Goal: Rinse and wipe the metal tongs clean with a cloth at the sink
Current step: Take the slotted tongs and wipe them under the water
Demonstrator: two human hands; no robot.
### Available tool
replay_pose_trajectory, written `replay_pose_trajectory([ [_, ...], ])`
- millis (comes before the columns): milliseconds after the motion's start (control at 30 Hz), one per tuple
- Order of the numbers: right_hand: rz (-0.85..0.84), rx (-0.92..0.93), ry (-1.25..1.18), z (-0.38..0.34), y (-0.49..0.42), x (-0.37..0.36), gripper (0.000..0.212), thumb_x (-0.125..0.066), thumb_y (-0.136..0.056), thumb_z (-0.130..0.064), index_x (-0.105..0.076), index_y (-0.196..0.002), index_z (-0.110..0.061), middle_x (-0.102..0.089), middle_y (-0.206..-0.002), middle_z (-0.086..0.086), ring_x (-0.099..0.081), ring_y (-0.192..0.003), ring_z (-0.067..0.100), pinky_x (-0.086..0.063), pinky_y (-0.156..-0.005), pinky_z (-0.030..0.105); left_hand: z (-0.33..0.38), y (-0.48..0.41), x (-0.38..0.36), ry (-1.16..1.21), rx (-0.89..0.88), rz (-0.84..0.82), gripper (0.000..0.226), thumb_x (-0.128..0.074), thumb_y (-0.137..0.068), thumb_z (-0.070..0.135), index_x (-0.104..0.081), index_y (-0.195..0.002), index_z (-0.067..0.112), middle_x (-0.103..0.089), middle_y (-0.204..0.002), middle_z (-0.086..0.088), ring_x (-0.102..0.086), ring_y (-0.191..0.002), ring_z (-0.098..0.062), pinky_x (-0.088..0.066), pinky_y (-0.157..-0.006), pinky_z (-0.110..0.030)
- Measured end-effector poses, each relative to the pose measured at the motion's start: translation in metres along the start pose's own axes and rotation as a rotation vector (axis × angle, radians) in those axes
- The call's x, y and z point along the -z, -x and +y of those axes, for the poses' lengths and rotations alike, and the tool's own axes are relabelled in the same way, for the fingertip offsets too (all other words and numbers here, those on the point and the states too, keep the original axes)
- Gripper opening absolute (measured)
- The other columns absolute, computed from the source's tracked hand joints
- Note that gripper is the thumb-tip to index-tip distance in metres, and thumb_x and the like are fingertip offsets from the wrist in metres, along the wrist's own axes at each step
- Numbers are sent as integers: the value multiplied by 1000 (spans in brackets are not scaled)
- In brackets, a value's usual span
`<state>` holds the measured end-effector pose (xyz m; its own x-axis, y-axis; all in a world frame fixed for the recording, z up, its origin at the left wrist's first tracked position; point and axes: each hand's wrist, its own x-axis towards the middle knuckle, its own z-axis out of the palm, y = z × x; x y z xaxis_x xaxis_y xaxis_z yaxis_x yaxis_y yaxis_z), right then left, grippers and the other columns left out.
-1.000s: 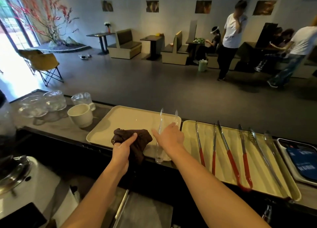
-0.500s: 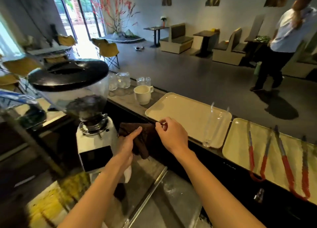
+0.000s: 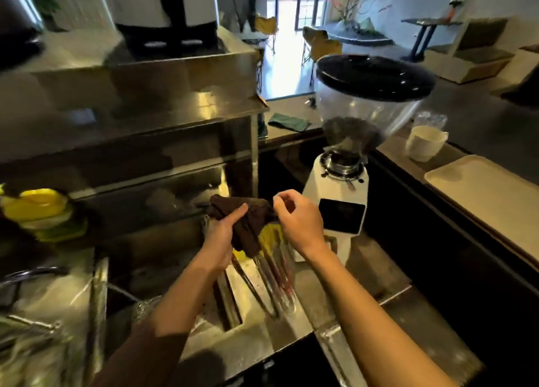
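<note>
As both bare forearms reach in from the bottom edge, I see the left hand (image 3: 221,236) clamped around a bunched dark brown cloth (image 3: 248,223), with the thumb laid over the top and the fingers wrapped beneath. The right hand (image 3: 299,222) is curled, wrist bent down, and its thumb and forefinger pinch the cloth's right corner. Both hands are held up above the worktop, close together.

Directly beneath them the metal tongs (image 3: 280,276) lie on the wet steel counter (image 3: 256,337), several long pairs side by side (blurred, so I can't count them). One has reddish handles, and neither hand touches any of them. To the left the sink (image 3: 100,284) drops away past a raised steel rim. The counter's front edge runs just below the elbows, with bare steel to the right of the tongs.

Just right of the right hand stands a white coffee grinder (image 3: 347,200), close to the knuckles. Behind the cloth rises the post of a steel shelf (image 3: 253,153), and yellow items (image 3: 38,206) sit on a lower ledge far left. Farther back, on the bar top, are a green rag (image 3: 288,122), a white cup (image 3: 423,143) and a beige tray (image 3: 481,188).
</note>
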<state>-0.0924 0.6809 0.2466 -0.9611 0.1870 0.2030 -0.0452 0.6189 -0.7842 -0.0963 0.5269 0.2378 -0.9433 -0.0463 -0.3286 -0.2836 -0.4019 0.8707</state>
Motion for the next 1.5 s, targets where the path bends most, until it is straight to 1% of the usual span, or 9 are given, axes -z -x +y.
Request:
replay_pose_trajectory([
  [367, -92, -23, -142, -51, 30, -159, 16, -57, -100, -27, -69, -89, -25, -65, -73, -11, -60, -69, 2, -43, -60, 18, 13, -35, 179, 51, 99, 130, 12, -70, -87, 16, -65, -96, 22, -76, -86, 3, -69, -90, -18, -52, -77, -35],
  [500, -132, -102, -96, -25, 33, -183, 17, -56, -99, -26, -66, -85, -27, -63, -72, -13, -58, -68, 4, -43, -63, 26, -6, -51, 203, 40, 178, 124, 26, -70, -86, 19, -66, -111, 15, -76, -103, -6, -68, -103, -24, -51, -95, -44],
  [667, -219, -218, 62, 13, 29, -198, 16, -54, -98, -30, -69, -98, -24, -68, -87, -9, -62, -79, 12, -37, -64, 26, -45, -77, 208, 46, 297, 181, 35, -72, -84, 19, -65, -118, 10, -72, -112, -10, -67, -101, -24, -51, -91, -39],
  [800, -323, -300, 298, 58, 23, -213, 31, -52, -96, -45, -68, -109, -21, -68, -112, 5, -65, -98, 25, -43, -70, 30, -77, -92, 205, 19, 357, 227, 15, -68, -88, 20, -68, -100, 12, -76, -89, -7, -66, -91, -27, -50, -94, -46],
  [933, -517, -389, 514, 95, 19, -221, 45, -53, -95, -50, -62, -125, -18, -58, -129, 13, -57, -118, 32, -46, -93, 37, -106, -99, 202, 3, 277, 203, 53, -71, -82, 41, -64, -123, 8, -70, -115, -13, -67, -104, -30, -54, -77, -35],
  [1133, -721, -205, 801, 134, 18, -233, 45, -54, -97, -51, -62, -120, -13, -50, -134, 12, -58, -115, 28, -48, -88, 36, -121, -111, 195, 20, 260, 212, 95, -68, -68, 71, -55, -130, 0, -62, -116, -22, -62, -99, -34, -55, -66, -34],
  [1233, -719, -98, 861, 146, 16, -240, 31, -57, -98, -40, -64, -117, -16, -52, -130, 12, -58, -113, 27, -47, -90, 35, -129, -117, 194, 75, 307, 283, 77, -63, -75, 67, -63, -121, 5, -64, -118, -21, -63, -105, -36, -53, -86, -44],
  [1333, -723, -64, 851, 152, 15, -244, 23, -57, -98, -31, -65, -115, -18, -52, -126, 10, -52, -118, 25, -46, -96, 35, -136, -119, 192, 41, 378, 346, 37, -54, -89, 46, -66, -100, 13, -66, -97, -11, -60, -85, -25, -42, -65, -33],
  [1500, -595, -5, 695, 153, 13, -250, 21, -59, -96, -28, -68, -109, -14, -48, -119, 8, -47, -110, 20, -49, -92, 33, -141, -120, 198, -34, 437, 382, 16, -54, -84, 27, -58, -82, 12, -56, -75, -7, -52, -65, -19, -35, -50, -25],
])
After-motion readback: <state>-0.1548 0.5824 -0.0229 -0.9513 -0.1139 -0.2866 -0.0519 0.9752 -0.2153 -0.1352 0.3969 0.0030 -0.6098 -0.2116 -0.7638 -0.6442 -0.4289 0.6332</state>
